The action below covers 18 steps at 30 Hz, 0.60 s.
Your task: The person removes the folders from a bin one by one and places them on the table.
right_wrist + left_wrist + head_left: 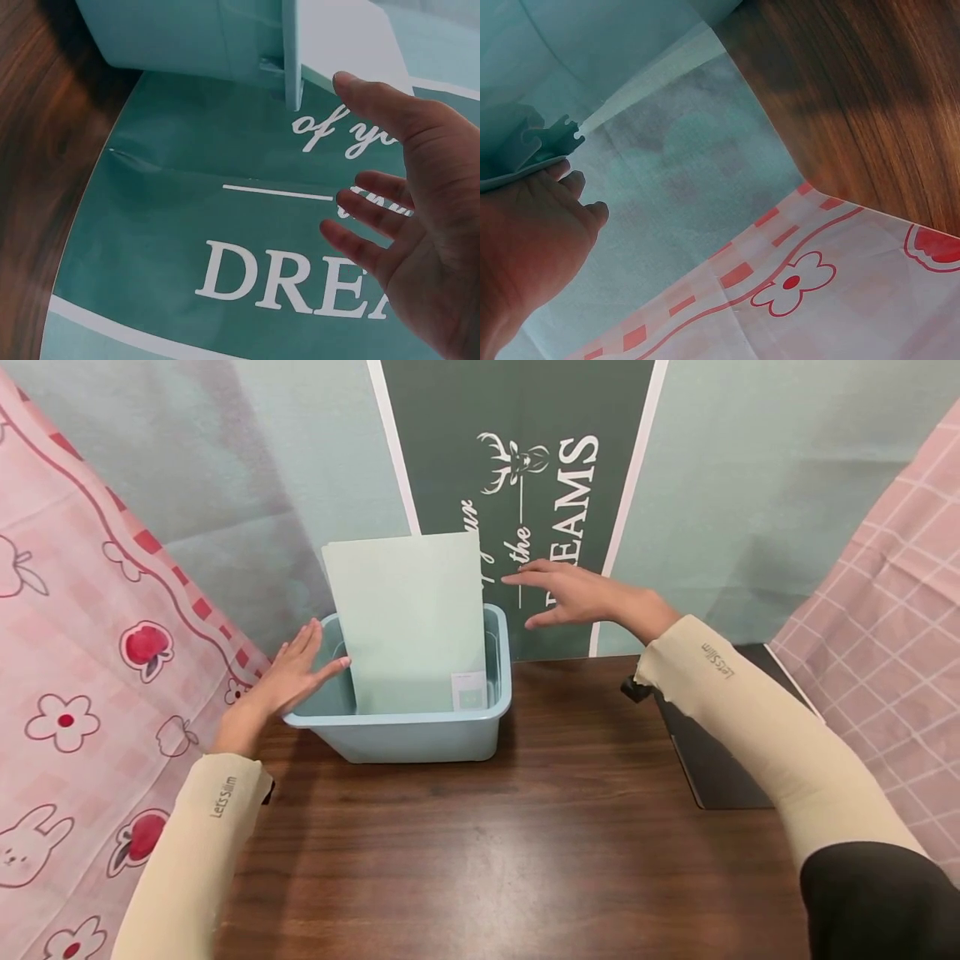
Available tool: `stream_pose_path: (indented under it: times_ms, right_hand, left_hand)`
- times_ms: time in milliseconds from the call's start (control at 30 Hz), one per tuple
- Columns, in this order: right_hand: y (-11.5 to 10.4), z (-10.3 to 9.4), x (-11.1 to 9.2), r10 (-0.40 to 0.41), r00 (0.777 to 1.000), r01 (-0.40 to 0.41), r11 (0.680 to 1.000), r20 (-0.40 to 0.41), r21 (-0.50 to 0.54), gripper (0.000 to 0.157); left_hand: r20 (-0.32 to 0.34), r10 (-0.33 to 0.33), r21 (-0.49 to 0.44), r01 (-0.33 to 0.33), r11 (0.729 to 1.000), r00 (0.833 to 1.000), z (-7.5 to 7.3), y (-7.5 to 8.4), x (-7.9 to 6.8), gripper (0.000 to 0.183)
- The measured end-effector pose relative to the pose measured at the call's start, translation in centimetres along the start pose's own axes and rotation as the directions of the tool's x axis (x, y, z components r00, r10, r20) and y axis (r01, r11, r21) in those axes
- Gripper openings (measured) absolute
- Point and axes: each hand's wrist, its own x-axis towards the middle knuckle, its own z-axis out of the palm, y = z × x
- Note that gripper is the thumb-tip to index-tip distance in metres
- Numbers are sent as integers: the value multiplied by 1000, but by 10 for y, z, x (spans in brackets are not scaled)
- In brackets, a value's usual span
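In the head view, a pale blue plastic basin [420, 739] sits on the brown wooden tabletop [465, 843], near its far edge. Pale green sheets [412, 627] stand upright in it, leaning slightly back, their upper half rising above the rim; at least two edges show at the upper left. A small white label [470, 691] marks the front sheet's lower right corner. The left hand [288, 672] lies at the basin's left end, fingers extended and thumb reaching over the inside. The right hand [573, 597] is in the air to the right of the sheets, apart from them, its fingers loosely extended and grasping nothing. Beige sleeves [780, 727] cover both forearms. Under the right forearm lies a flat black item [720, 760], and a dark green panel [517, 393] with white lettering hangs behind the basin.

In the left wrist view, the left fingers are at the basin's rim; how firmly they press cannot be told. Pink patterned cloth [791, 281] fills the lower part.

In the right wrist view, the right thumb and fingers are spread and hold nothing, with the basin's side and the sheets above the lettering.
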Motion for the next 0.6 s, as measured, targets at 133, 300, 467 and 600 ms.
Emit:
stream_pose_path:
  times_ms: [133, 300, 467, 600]
  right_hand:
    - [-3, -1, 7, 6, 1000, -6, 1000, 12, 27, 82]
    - [-7, -1, 15, 8, 1000, -8, 998, 6, 69, 84]
    - [-8, 2, 22, -15, 1000, 17, 995, -21, 103, 85]
    - [-7, 7, 28, -18, 999, 22, 993, -37, 114, 85]
  left_hand:
    - [-2, 0, -3, 0, 1000, 1000, 0, 0, -1, 101]
    - [4, -3, -11, 3, 1000, 1000, 0, 0, -1, 101]
    - [8, -1, -17, 1, 1000, 1000, -1, 1, -1, 100]
    - [5, -2, -26, 2, 1000, 1000, 0, 1, -1, 100]
